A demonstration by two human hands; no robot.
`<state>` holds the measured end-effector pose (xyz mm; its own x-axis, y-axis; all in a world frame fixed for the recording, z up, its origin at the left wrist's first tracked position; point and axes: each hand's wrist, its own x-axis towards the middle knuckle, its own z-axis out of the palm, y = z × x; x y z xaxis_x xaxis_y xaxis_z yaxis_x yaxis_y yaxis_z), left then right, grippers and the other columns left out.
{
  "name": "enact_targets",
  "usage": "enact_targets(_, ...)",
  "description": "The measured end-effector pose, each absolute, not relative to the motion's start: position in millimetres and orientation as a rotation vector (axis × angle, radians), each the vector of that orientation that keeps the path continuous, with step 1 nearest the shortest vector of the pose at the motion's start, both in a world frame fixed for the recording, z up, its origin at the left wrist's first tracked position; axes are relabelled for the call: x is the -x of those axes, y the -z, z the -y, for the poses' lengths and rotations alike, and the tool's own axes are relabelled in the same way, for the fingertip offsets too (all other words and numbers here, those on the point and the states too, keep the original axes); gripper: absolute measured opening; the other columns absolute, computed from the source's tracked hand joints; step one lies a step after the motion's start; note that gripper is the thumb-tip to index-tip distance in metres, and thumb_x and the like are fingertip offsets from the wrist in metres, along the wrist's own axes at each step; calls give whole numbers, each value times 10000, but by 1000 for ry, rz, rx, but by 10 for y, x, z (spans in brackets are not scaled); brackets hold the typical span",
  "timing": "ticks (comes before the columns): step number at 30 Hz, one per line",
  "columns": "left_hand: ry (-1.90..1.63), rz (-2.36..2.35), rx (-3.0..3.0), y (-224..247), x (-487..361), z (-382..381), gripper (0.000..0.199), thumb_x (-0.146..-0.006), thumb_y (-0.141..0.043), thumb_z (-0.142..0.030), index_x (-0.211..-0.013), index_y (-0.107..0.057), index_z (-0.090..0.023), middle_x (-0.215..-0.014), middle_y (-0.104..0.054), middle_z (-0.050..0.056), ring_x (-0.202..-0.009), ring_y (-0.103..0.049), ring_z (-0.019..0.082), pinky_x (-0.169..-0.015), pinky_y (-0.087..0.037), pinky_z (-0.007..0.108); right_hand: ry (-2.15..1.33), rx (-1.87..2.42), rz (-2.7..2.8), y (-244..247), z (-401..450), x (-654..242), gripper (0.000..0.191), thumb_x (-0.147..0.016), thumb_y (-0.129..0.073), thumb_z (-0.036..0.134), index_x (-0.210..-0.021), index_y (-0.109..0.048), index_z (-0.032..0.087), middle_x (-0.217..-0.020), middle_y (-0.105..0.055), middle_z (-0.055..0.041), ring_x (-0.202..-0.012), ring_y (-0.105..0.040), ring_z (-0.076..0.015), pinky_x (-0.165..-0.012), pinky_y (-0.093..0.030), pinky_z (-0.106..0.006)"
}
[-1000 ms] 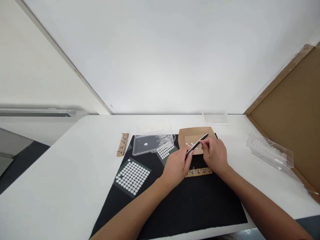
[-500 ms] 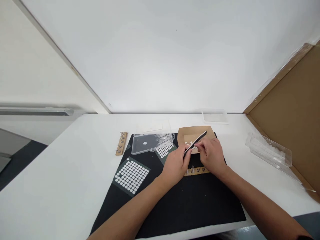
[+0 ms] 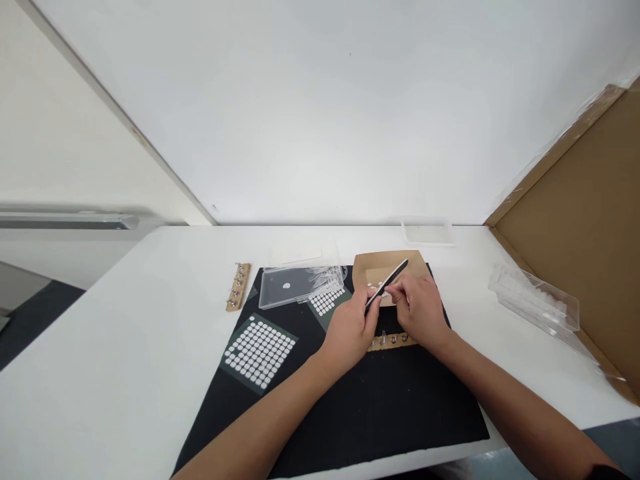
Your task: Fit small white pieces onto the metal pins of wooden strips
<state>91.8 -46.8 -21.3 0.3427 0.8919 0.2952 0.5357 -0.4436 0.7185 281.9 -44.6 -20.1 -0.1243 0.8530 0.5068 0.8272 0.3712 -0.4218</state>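
My left hand (image 3: 350, 327) pinches the lower end of a thin black and white stick (image 3: 395, 277), which slants up to the right. Close beside it, my right hand (image 3: 420, 310) is closed, its fingertips pressed together at the stick's side; what they hold is too small to tell. Behind both hands lies a brown cardboard tray (image 3: 363, 263) with small white pieces in it. Below the hands, a wooden strip (image 3: 389, 342) with small metal fittings and a clear upright piece rests on the black mat (image 3: 380, 407).
Sheets of white dots (image 3: 260, 353) and a clear plastic box (image 3: 280, 287) with thin clear pieces lie left. Another wooden strip (image 3: 238, 287) stands further left. Clear containers (image 3: 537, 300) sit right, near a cardboard panel (image 3: 580, 220). A shallow clear tray (image 3: 427, 233) is at the back.
The whole view has shifted slightly, moving things a little to the left. The stick is tilted slightly more steeply. Both hands keep nearly the same pose.
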Motion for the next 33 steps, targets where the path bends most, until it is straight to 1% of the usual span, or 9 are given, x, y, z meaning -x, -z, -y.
enact_targets(5,-917,-1248,-2099,210,-913,478,197,-1096,-450,-335,-1102,-612,-224,-843,-718,31,-721,-712,220,-676,-498,306,32,1508,1856,178,432,-2831,292,-1106,-493,312,-829,-546,239,-719,-708,-11,-664,-638,-210,-785,-371,-380)
enact_targets(9,-910,-1239,-2074,199,-920,484,204,-1093,-442,-329,-1099,-615,-223,-867,-720,35,-724,-709,216,-673,-489,304,-18,1398,1943,169,437,-2818,307,-1105,-508,313,-809,-529,234,-721,-704,2,-637,-626,-187,-800,-376,-372)
enact_targets(12,-877,-1248,-2053,188,-927,482,232,-1096,-432,-349,-1115,-622,-220,-881,-723,41,-735,-709,222,-674,-480,307,29,1498,1847,177,430,-2810,302,-1105,-509,320,-818,-542,232,-708,-700,5,-646,-630,-191,-808,-365,-378)
enact_targets(15,-868,-1267,-2033,189,-927,477,237,-1090,-429,-349,-1105,-623,-215,-886,-721,45,-743,-706,228,-677,-474,310,12,1427,1904,189,416,-2806,324,-1103,-508,326,-792,-519,232,-700,-695,6,-637,-622,-188,-790,-364,-367)
enact_targets(20,-879,-1274,-2041,196,-923,471,235,-1086,-441,-367,-1097,-620,-214,-847,-699,34,-683,-672,219,-643,-445,307,51,1469,1860,166,401,-2809,307,-1103,-523,318,-809,-533,228,-692,-690,10,-636,-618,-186,-803,-348,-368)
enact_targets(25,-899,-1264,-2054,176,-922,477,230,-1089,-435,-361,-1077,-614,-217,-824,-687,27,-662,-662,215,-631,-440,305,38,1381,1960,125,395,-2838,307,-1103,-525,318,-812,-550,223,-714,-718,7,-624,-617,-177,-777,-337,-360)
enact_targets(28,-887,-1266,-2068,172,-914,481,237,-1092,-431,-372,-1076,-609,-217,-797,-667,17,-639,-650,212,-613,-424,302,95,1442,1882,120,385,-2854,305,-1104,-525,321,-816,-551,221,-666,-688,16,-603,-606,-176,-795,-333,-364)
enact_targets(31,-893,-1264,-2073,184,-905,480,220,-1087,-433,-356,-1068,-604,-218,-810,-672,21,-656,-661,213,-625,-434,303,41,1357,1966,130,388,-2847,345,-1115,-508,328,-787,-530,223,-678,-692,18,-606,-603,-169,-760,-327,-351)
enact_targets(33,-904,-1260,-2074,190,-900,481,211,-1086,-438,-356,-1068,-600,-222,-815,-676,21,-673,-671,214,-639,-444,304,30,1340,2000,133,392,-2842,348,-1116,-519,328,-785,-529,221,-691,-700,19,-606,-601,-162,-770,-328,-351)
